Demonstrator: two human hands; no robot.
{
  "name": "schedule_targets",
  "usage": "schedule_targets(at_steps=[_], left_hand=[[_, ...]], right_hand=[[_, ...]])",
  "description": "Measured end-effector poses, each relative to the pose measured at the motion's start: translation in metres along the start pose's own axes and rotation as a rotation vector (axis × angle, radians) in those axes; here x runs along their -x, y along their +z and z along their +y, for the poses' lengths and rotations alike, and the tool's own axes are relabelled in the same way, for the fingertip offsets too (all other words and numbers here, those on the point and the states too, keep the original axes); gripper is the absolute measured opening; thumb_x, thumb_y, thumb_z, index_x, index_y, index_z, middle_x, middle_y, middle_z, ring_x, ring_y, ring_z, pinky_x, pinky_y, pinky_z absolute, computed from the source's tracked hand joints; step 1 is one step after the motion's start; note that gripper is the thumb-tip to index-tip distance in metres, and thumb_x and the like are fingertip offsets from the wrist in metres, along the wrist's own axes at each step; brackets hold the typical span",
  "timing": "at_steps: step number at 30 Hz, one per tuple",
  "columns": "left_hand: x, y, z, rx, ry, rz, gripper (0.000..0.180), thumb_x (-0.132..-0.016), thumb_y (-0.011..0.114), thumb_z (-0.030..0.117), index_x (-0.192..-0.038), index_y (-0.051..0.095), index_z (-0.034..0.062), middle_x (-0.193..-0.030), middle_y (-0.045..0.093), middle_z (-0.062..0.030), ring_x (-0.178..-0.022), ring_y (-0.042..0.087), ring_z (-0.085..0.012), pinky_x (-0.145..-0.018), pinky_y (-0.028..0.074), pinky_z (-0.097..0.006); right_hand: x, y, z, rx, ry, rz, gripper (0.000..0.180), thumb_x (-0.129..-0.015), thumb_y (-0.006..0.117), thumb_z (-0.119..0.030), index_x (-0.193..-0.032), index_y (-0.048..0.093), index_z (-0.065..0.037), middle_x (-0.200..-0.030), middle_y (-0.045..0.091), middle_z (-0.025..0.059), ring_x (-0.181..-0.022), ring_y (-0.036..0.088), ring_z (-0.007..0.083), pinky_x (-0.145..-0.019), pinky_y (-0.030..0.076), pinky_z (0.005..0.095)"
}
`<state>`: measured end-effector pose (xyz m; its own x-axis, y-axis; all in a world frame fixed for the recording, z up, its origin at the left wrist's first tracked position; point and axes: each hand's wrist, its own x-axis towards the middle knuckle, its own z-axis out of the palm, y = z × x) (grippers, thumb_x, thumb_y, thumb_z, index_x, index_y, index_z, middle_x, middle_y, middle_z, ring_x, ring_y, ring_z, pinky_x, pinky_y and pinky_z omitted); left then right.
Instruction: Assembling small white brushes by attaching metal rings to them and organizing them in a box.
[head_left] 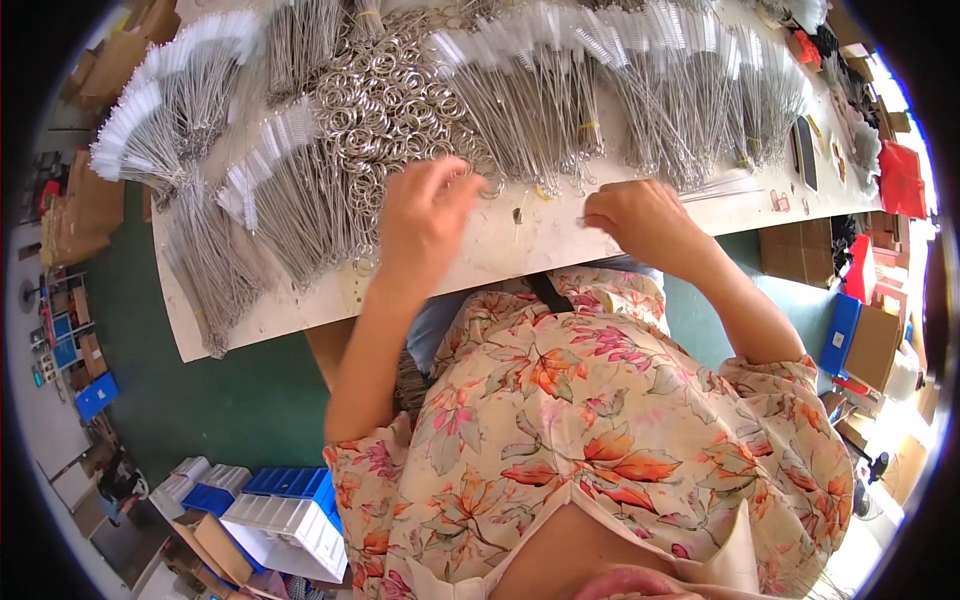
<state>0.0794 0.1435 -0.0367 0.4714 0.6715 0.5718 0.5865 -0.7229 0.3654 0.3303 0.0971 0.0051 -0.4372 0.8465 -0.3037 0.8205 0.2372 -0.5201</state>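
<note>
Here, I see left hand picking at metal rings, right hand pinching thin wire brush; bundled brushes crowd far bench, work midway.

pale worktable over green floor; blue and white bins below.

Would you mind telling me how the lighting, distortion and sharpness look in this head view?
Head view: strong fisheye bend, so the table edge curves and black corners frame the circle; daylight blows out the right rim near the red boxes; the left hand over the metal rings and the right hand are slightly soft; the wire brushes stay fairly crisp, with faint shadows.
</note>
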Motion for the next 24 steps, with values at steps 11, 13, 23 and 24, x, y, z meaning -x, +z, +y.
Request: schedule_targets(at_steps=[11,13,23,24], left_hand=[[-0.028,-0.027,-0.024,0.361,-0.474,0.029,0.006,-0.076,0.066,0.005,-0.082,0.065,0.0036,-0.077,0.062,-0.0044,-0.064,0.057,-0.0135,-0.057,0.045,-0.026],[-0.032,-0.028,-0.014,0.556,-0.513,0.108,0.007,-0.081,0.063,0.005,-0.087,0.064,0.0020,-0.071,0.063,-0.0050,-0.055,0.056,-0.0085,-0.048,0.043,-0.021],[-0.025,-0.034,0.023,0.728,-0.577,0.287,0.009,-0.085,0.058,0.003,-0.093,0.062,-0.0010,-0.074,0.061,-0.0028,-0.063,0.055,-0.0056,-0.056,0.044,-0.018],[-0.024,-0.035,0.024,0.727,-0.579,0.288,0.009,-0.085,0.058,0.003,-0.093,0.062,-0.0010,-0.074,0.061,-0.0028,-0.063,0.055,-0.0056,-0.056,0.044,-0.018]], right_hand=[[-0.044,-0.002,-0.035,-0.721,-0.118,0.317,0.018,-0.085,0.057,-0.017,-0.088,0.063,-0.001,-0.062,0.058,0.0025,-0.057,0.051,0.0073,-0.054,0.042,0.0245],[-0.057,-0.018,-0.049,-0.894,-0.044,0.295,0.019,-0.086,0.058,-0.019,-0.087,0.064,-0.002,-0.060,0.054,-0.0006,-0.053,0.044,0.0045,-0.048,0.037,0.0230],[-0.059,-0.006,-0.083,-1.039,-0.235,0.273,0.014,-0.083,0.063,-0.012,-0.087,0.064,0.001,-0.085,0.061,0.0055,-0.061,0.053,0.0076,-0.053,0.042,0.0215],[-0.058,-0.003,-0.086,-0.894,-0.357,0.421,0.014,-0.082,0.064,-0.012,-0.088,0.064,0.001,-0.088,0.060,0.0072,-0.063,0.055,0.0107,-0.055,0.044,0.0223]])
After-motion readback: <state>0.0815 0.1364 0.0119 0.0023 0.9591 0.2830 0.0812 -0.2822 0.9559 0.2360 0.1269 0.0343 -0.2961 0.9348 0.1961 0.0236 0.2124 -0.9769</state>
